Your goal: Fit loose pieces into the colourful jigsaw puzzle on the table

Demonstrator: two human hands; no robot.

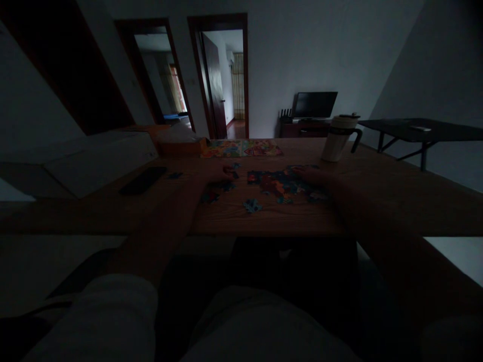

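Note:
A partly joined jigsaw puzzle (281, 183) lies on the wooden table (396, 201) in dim light. My right hand (319, 177) rests flat on the puzzle's right side, fingers spread. My left hand (215, 173) is at the puzzle's left, its fingertips pinching a loose puzzle piece (229, 171). More loose pieces (252, 205) lie near the front edge and under my left wrist.
A colourful puzzle picture sheet (241, 148) lies at the table's far edge. A white mug with a dark handle (339, 138) stands at the right back. A dark phone (143, 181) and white boxes (98, 158) are at the left. Open doorways lie beyond.

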